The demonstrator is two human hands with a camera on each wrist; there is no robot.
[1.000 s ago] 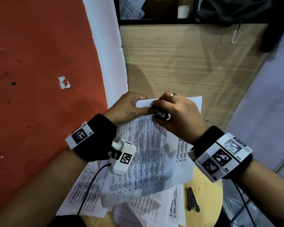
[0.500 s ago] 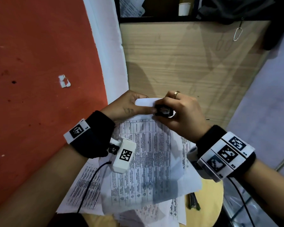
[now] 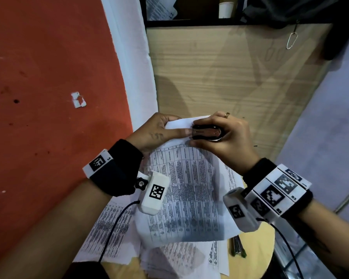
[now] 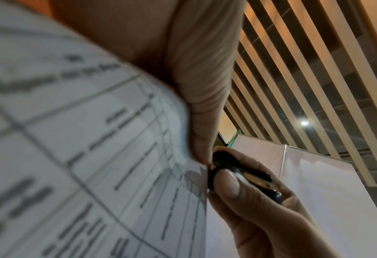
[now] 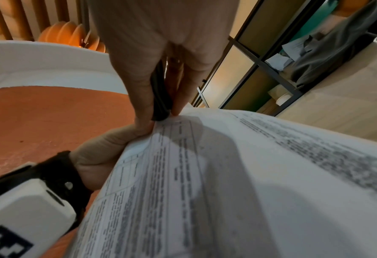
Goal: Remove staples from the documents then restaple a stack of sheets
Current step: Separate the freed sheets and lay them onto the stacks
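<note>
A stack of printed sheets (image 3: 187,190) is held up above the round table. My left hand (image 3: 177,125) pinches its top left corner between thumb and fingers. My right hand (image 3: 192,133) grips a small black tool with metal jaws (image 3: 207,132), either a stapler or a staple remover, and its nose is against the top edge of the sheets beside the left thumb. The left wrist view shows the tool (image 4: 238,174) touching the paper edge (image 4: 203,174). In the right wrist view the tool (image 5: 160,97) sits between thumb and fingers at the sheet corner (image 5: 178,120).
More printed sheets (image 3: 113,234) lie spread on the round wooden table (image 3: 254,244). A slim metal tool (image 3: 238,247) lies at the table's right side. An orange wall (image 3: 48,117) is on the left, and a wooden panel (image 3: 230,77) stands behind.
My right hand has turned, so the black tool now shows its long side at the sheets' top edge. The left hand keeps its pinch on the corner.
</note>
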